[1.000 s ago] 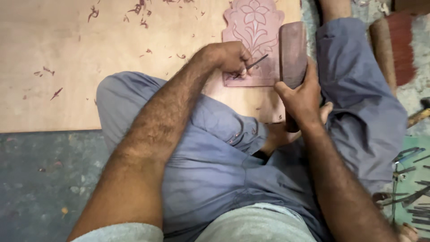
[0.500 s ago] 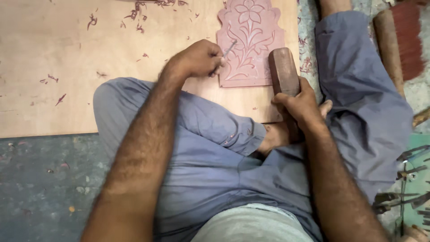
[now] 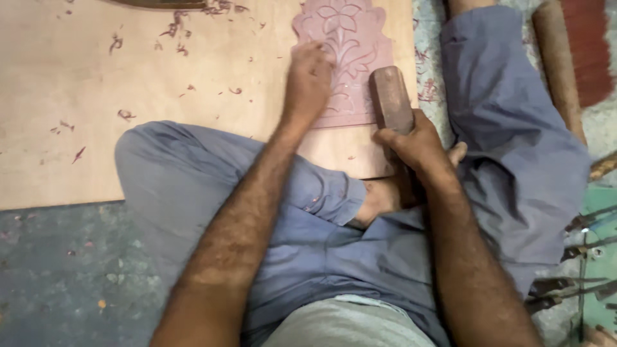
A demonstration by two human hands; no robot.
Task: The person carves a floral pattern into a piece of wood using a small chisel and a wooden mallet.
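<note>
Left hand [image 3: 310, 76]: clenched, knuckles up, resting on the left edge of the pink carved wooden panel with floral relief [image 3: 350, 61]. Whether a tool sits inside the fist cannot be told from this view.

Right hand [image 3: 416, 142]: closed around the lower part of a dark brown wooden mallet block [image 3: 390, 97]. The block stands at 12 o'clock from the hand, its long side just beside the panel's right edge, at 3 o'clock from the left hand.

The carved panel lies flat at the 12 o'clock end of the view on a pale plywood board [image 3: 160, 128], which rests on the floor. Reddish wood shavings [image 3: 177, 29] are scattered on the board at 10 o'clock from the left hand.

The person sits cross-legged in blue-grey trousers [image 3: 514, 141]; a bare foot [image 3: 379, 199] shows between the forearms.

At 4 o'clock, well apart, several metal chisels [image 3: 581, 247] lie on a green surface.
</note>
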